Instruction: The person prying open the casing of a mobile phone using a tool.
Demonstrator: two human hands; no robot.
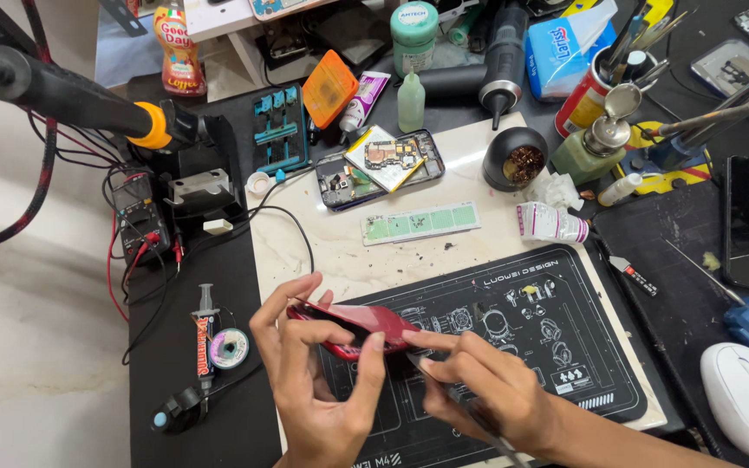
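Note:
My left hand [318, 381] grips a red phone [366, 328] by its edges, tilted above the black printed work mat [556, 364]. My right hand [487, 386] holds a thin metal tool [470, 412] like a pen, its tip touching the phone's right end. Farther back on the pale slab lies an opened phone body [366, 178] with a bare circuit board [392, 156] resting on it.
A green strip [420, 223] and a small white tube [552, 223] lie on the slab. A black pot with brass wool [517, 160], bottles, a tool cup [604, 87], a soldering handle [62, 95], a meter [140, 217], a syringe [205, 334] and a white mouse [747, 399] surround it.

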